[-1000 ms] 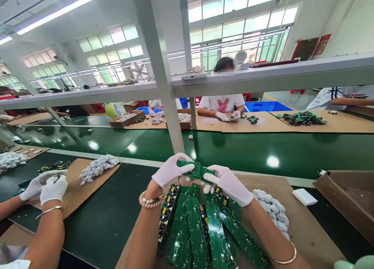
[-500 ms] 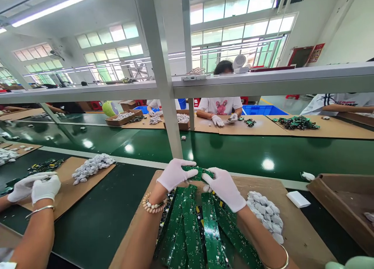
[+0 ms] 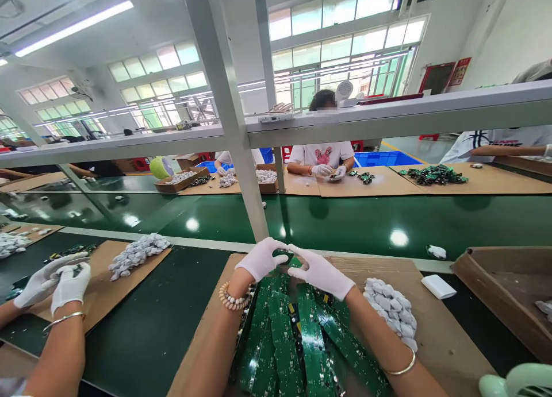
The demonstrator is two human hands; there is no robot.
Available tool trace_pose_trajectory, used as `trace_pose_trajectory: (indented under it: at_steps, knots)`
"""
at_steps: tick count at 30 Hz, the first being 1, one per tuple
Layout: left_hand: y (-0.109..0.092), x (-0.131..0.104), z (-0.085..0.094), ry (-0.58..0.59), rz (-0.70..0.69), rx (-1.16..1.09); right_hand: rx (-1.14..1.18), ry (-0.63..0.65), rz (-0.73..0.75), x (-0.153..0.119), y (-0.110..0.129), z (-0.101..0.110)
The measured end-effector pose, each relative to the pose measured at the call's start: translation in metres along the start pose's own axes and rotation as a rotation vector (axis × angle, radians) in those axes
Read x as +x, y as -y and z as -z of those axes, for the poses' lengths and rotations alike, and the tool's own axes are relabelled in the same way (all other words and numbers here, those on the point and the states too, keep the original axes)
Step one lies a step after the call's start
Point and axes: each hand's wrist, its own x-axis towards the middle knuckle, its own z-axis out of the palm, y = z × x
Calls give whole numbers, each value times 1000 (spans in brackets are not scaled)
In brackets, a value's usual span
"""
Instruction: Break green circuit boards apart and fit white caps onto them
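Your gloved left hand [image 3: 262, 259] and gloved right hand [image 3: 322, 273] meet above the green circuit-board strips [image 3: 282, 339], which lie on the cardboard [image 3: 448, 334]. Your right thumb and fingers stand apart; you can't tell whether your left grips anything.

Bright ceiling tubes [image 3: 75, 28], daylit windows [image 3: 332, 26], glare on green belt [image 3: 357, 222], wide-angle edge stretching

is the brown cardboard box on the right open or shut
Open: the brown cardboard box has no lid across its top, and its inside shows, with a pale item near the picture's right edge.
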Motion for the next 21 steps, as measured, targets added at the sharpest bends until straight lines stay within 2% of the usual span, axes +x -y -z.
trace_pose_trajectory:
  at_steps: [2, 4, 7, 10, 14, 18, 21]
  knots:
    - [-4, -4, 1, 47, -90, -73, 100, -35, 65, 2, 2, 0]
    - [-6, -7, 3, 34, -135, -166, 205, -80, 88, 4, 2, 0]
    - [-3, -7, 4, -68, 22, -258, 315, -96, 16, 5, 1, 2]
    - [2, -2, 3, -61, 145, -340, 349, -128, -50, 4, 2, 2]
    - [2, 1, -1, -57, 155, -411, 337, -185, -95, 2, 7, 2]
    - [0, 1, -5, -65, 173, -427, 392, -190, -152, 1, 11, 0]
    - [2, 2, -8, -72, 192, -418, 341, -199, -161, 1, 11, 0]
